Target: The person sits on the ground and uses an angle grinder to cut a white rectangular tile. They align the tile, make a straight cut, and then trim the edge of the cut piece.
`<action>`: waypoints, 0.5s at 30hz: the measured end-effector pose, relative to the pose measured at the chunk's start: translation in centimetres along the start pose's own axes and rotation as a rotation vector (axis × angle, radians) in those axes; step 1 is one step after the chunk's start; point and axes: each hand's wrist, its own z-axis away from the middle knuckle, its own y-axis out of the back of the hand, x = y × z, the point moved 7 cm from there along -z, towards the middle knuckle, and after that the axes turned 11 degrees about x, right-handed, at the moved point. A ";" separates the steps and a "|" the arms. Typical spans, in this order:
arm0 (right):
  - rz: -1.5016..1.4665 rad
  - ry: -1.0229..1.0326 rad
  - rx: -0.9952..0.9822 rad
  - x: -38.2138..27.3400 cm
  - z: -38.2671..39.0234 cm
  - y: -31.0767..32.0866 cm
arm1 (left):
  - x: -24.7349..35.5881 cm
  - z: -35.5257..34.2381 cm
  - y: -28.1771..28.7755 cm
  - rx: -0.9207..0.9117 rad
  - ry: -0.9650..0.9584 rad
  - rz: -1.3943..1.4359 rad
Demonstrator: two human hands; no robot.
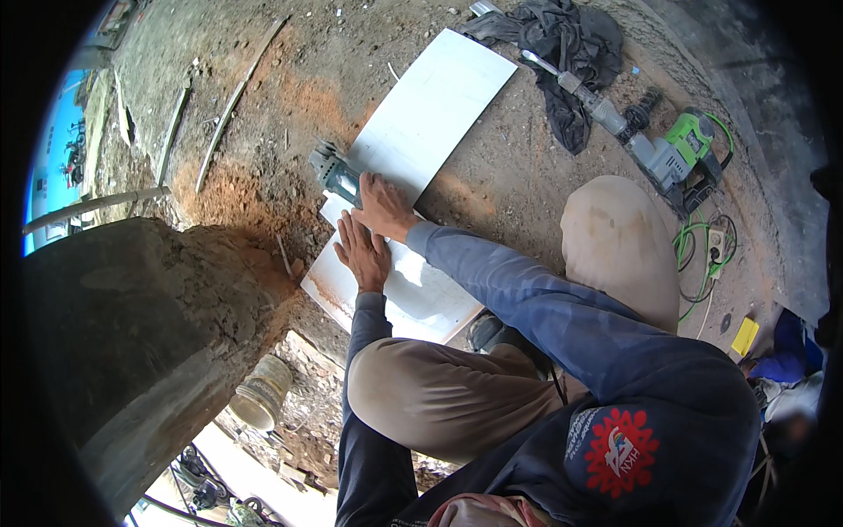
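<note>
Two hands are working over two white panel sections: a long upper section is stretching away from the person, and a lower section is lying on the ground nearer the feet. Whether they are joining beneath the hands, I cannot tell. The right hand is holding one teal angle grinder, its fingers curling around the rear of the body; the tool is resting by the left edge of the panels, its disc hiding from view. The left hand is pressing palm-down on the lower section just beside the right, its fingers straightening and standing slightly apart.

Two knees are bending around the work. To the right, one green-and-grey demolition hammer is lying on the dirt, one chisel bit pointing toward one dark cloth. One socket block is lying below the hammer. At lower left, one bucket is standing near one massive dark column.
</note>
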 end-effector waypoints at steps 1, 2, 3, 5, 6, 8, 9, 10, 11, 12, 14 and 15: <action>0.006 -0.009 -0.007 0.1 0.0 -0.2 | -0.2 0.1 -0.2 -0.028 0.026 -0.006; 0.002 0.004 0.009 0.1 0.0 -0.2 | 0.0 0.0 0.0 0.004 -0.005 0.000; 0.003 0.009 0.018 0.1 -0.1 -0.3 | 0.0 0.0 0.0 0.003 -0.002 -0.004; 0.007 0.015 0.030 0.1 -0.1 -0.4 | 0.1 0.0 0.0 0.000 0.002 -0.009; 0.009 0.015 0.034 0.1 -0.1 -0.4 | 0.1 0.0 0.0 -0.001 0.003 -0.011; 0.009 0.019 0.037 0.0 0.0 -0.3 | 0.1 0.0 0.0 -0.003 0.009 -0.007; 0.008 0.023 0.036 0.0 0.0 -0.2 | 0.0 0.0 0.0 -0.004 0.015 -0.001; 0.015 0.011 0.015 0.1 0.0 -0.3 | 0.0 0.0 0.0 -0.006 0.021 0.005; 0.007 0.022 0.020 0.0 0.0 -0.1 | -0.1 0.0 -0.1 -0.004 0.015 0.002; 0.008 0.017 0.005 0.0 -0.1 -0.1 | -0.1 0.0 -0.1 -0.002 0.010 -0.002; 0.012 0.013 -0.005 0.0 -0.1 -0.1 | -0.2 0.0 -0.2 0.005 0.000 -0.006; 0.014 0.015 0.000 -0.1 -0.1 -0.1 | -0.2 0.0 -0.2 0.008 -0.004 -0.007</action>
